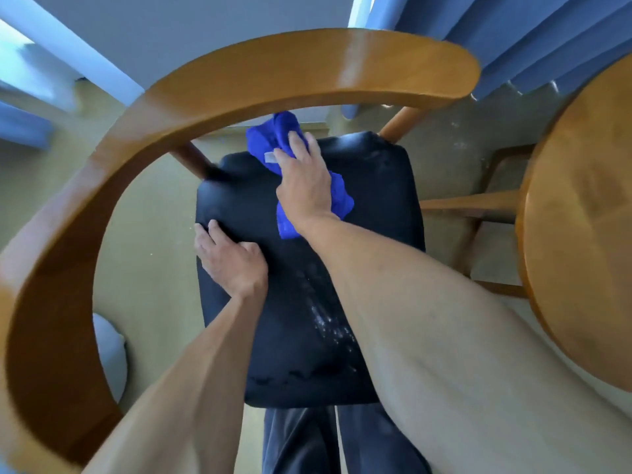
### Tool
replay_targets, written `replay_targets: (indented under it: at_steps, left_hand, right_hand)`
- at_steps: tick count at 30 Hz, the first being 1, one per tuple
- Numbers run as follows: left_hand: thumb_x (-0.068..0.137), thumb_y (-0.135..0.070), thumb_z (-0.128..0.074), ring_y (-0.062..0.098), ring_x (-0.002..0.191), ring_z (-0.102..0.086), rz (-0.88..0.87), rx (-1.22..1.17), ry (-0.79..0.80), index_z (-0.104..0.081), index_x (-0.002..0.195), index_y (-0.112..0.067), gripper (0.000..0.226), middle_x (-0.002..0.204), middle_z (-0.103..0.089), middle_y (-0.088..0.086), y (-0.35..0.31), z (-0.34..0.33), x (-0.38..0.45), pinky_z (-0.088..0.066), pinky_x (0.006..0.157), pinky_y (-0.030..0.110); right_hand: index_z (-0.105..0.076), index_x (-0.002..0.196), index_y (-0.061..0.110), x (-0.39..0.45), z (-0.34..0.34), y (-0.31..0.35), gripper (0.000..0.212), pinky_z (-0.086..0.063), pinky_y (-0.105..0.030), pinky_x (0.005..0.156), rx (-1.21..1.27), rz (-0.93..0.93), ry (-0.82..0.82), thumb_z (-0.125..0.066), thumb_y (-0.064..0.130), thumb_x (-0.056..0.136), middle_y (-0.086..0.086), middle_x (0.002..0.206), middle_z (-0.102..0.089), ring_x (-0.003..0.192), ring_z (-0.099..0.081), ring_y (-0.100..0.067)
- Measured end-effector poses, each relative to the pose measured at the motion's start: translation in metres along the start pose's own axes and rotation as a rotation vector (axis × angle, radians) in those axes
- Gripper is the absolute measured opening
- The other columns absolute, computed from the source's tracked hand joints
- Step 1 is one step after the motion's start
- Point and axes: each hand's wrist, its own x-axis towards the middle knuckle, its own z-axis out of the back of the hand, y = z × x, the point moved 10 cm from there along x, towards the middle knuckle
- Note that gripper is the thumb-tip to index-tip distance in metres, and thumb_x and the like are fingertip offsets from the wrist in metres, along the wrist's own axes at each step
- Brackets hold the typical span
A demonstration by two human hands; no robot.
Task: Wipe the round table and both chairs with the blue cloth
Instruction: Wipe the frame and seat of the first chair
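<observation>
A wooden chair with a curved backrest and a black padded seat fills the middle of the view. My right hand presses the bunched blue cloth onto the far part of the seat. My left hand rests flat on the seat's left edge, fingers spread, holding nothing. White scuffs or worn spots show on the seat near its front. The round wooden table stands at the right edge, partly cut off.
Blue curtains hang beyond the chair at the top right. Table legs and stretchers sit between chair and tabletop. A pale rounded object lies on the beige floor at the left. My dark trousers show below the seat.
</observation>
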Motion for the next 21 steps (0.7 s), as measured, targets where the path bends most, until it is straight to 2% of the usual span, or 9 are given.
replay_targets:
  at_steps: [2,4,7,11,14,17,19,21]
  left_hand:
    - [0.084,-0.002,-0.045,0.03,0.146,-0.019,-0.071,0.047,0.008,-0.04,0.145,-0.008,0.061,0.159,-0.021,0.016,-0.02,-0.009,-0.01,-0.02,0.113,0.041]
    - [0.083,-0.002,-0.046,0.029,0.146,-0.019,-0.173,0.07,0.025,-0.042,0.144,-0.009,0.061,0.159,-0.021,0.016,-0.045,-0.02,-0.021,-0.021,0.111,0.04]
    - [0.083,0.0,-0.046,0.027,0.145,-0.023,-0.257,0.035,0.038,-0.044,0.143,-0.01,0.061,0.158,-0.025,0.013,-0.078,-0.034,-0.039,-0.021,0.112,0.037]
    - [0.084,0.001,-0.044,0.026,0.143,-0.027,-0.311,0.008,0.067,-0.045,0.142,-0.009,0.06,0.157,-0.029,0.011,-0.107,-0.052,-0.06,-0.02,0.112,0.033]
    - [0.085,0.001,-0.042,0.026,0.143,-0.027,-0.312,-0.004,0.077,-0.048,0.14,-0.008,0.056,0.156,-0.03,0.011,-0.114,-0.06,-0.069,-0.023,0.111,0.034]
    - [0.085,0.001,-0.042,0.025,0.144,-0.025,-0.321,-0.002,0.07,-0.05,0.137,-0.007,0.054,0.157,-0.028,0.009,-0.111,-0.063,-0.07,-0.024,0.11,0.033]
    - [0.084,0.001,-0.043,0.025,0.145,-0.024,-0.349,0.004,0.086,-0.051,0.136,-0.008,0.053,0.158,-0.026,0.009,-0.107,-0.067,-0.071,-0.024,0.111,0.034]
    - [0.083,0.001,-0.042,0.026,0.145,-0.024,-0.354,-0.002,0.089,-0.051,0.135,-0.008,0.053,0.158,-0.026,0.009,-0.105,-0.068,-0.07,-0.026,0.111,0.035]
  right_hand:
    - [-0.059,0.126,0.019,-0.004,0.021,-0.045,0.045,-0.032,-0.04,0.11,-0.052,-0.159,-0.083,-0.053,0.002,0.085,-0.005,0.153,-0.037,0.144,-0.025,-0.031]
    - [-0.061,0.124,0.021,-0.013,0.041,-0.087,0.042,-0.026,-0.044,0.112,-0.093,-0.299,-0.167,-0.052,0.004,0.086,-0.006,0.149,-0.042,0.14,-0.031,-0.032]
    - [-0.062,0.123,0.024,-0.035,0.062,-0.145,0.04,-0.029,-0.046,0.107,-0.057,-0.508,-0.241,-0.048,0.007,0.09,-0.004,0.138,-0.05,0.132,-0.038,-0.032]
    - [-0.062,0.126,0.028,-0.055,0.072,-0.174,0.048,-0.039,-0.042,0.097,-0.003,-0.542,-0.26,-0.047,0.007,0.086,-0.002,0.125,-0.053,0.12,-0.042,-0.029]
    - [-0.057,0.134,0.019,-0.084,0.074,-0.202,0.048,-0.036,-0.038,0.103,0.213,-0.706,-0.359,-0.047,0.005,0.089,-0.009,0.13,-0.05,0.119,-0.043,-0.031]
    - [-0.041,0.146,0.021,-0.108,0.066,-0.234,0.048,-0.031,-0.04,0.108,0.253,-0.884,-0.268,-0.042,0.027,0.098,-0.015,0.137,-0.044,0.126,-0.039,-0.033]
    - [-0.033,0.15,0.026,-0.103,0.058,-0.24,0.061,-0.027,-0.045,0.113,0.29,-0.845,-0.155,-0.043,0.052,0.096,-0.017,0.144,-0.036,0.136,-0.031,-0.034]
    - [-0.024,0.152,0.032,-0.09,0.046,-0.226,0.083,-0.025,-0.046,0.116,0.374,-0.718,-0.03,-0.052,0.069,0.083,-0.017,0.15,-0.026,0.139,-0.025,-0.036]
